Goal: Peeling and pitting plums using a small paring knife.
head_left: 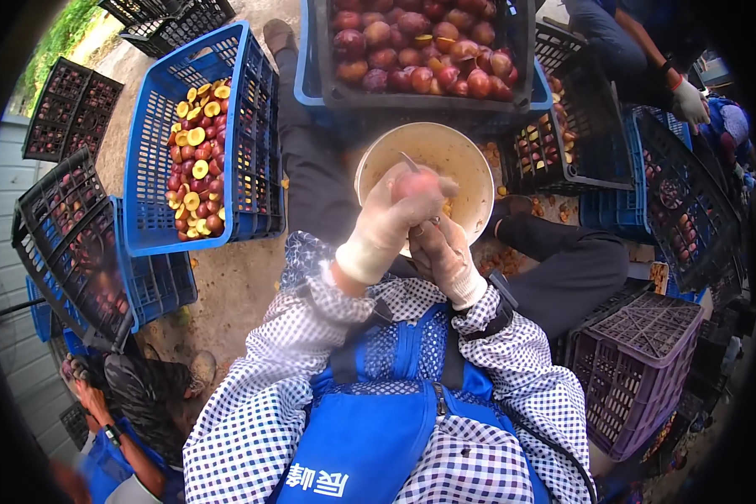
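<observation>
Both hands wear pale work gloves and meet over a white bucket (484, 172) between the legs. My left hand (380, 223) is closed round a reddish plum (417, 182), blurred by motion. A thin, pointed grey shape shows at the plum's upper edge; its kind is unclear. Just below and to the right, my right hand (447, 256) is closed, its fingers pressed together close to the plum. A small dark bit shows at its fingertips, too little to name. Yellowish scraps lie in the bucket, partly hidden by the hands.
Ahead, a dark crate (428, 99) holds whole plums. A blue crate (134, 168) at left holds cut plum halves. More crates, including a purple one (638, 370), stand at right. People work at lower left and upper right. Scraps litter the ground (235, 286).
</observation>
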`<state>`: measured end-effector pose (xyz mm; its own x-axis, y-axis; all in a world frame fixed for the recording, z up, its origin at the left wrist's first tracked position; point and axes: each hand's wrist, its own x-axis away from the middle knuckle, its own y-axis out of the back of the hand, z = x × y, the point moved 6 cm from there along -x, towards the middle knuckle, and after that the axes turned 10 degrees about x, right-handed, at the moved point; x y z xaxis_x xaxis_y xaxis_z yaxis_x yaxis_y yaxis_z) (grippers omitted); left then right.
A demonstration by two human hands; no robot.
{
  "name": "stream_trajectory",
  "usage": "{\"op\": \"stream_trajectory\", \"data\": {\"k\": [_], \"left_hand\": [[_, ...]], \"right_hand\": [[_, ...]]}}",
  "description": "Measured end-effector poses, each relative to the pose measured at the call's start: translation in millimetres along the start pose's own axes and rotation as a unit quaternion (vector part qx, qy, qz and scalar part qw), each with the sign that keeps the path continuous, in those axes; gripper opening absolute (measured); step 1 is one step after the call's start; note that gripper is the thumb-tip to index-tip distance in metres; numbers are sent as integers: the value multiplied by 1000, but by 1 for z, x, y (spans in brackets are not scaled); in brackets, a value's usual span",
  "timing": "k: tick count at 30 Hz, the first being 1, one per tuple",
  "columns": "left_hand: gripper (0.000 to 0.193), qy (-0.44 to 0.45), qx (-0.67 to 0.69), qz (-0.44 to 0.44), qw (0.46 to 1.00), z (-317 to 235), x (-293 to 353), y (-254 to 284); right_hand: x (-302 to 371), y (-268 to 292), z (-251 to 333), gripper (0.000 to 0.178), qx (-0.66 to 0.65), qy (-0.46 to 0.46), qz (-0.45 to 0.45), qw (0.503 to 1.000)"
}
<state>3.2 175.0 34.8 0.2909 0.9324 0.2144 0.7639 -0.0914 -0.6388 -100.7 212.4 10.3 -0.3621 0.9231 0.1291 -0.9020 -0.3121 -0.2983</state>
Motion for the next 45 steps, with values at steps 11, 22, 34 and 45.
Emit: {"op": "stream_trajectory", "data": {"k": [11,22,34,45], "left_hand": [[40,-38,-226,0,973,-13,5,2],[46,2,-253,-18,967,-2,2,13],[52,83,-368,61,924,-28,2,34],[55,-255,-375,117,884,-59,2,-34]], "right_hand": [[0,-8,-11,76,-37,-24,-29,999],[3,10,-17,46,25,-42,25,998],[22,61,18,39,180,-237,117,948],[-40,5,82,28,-34,108,-190,975]]}}
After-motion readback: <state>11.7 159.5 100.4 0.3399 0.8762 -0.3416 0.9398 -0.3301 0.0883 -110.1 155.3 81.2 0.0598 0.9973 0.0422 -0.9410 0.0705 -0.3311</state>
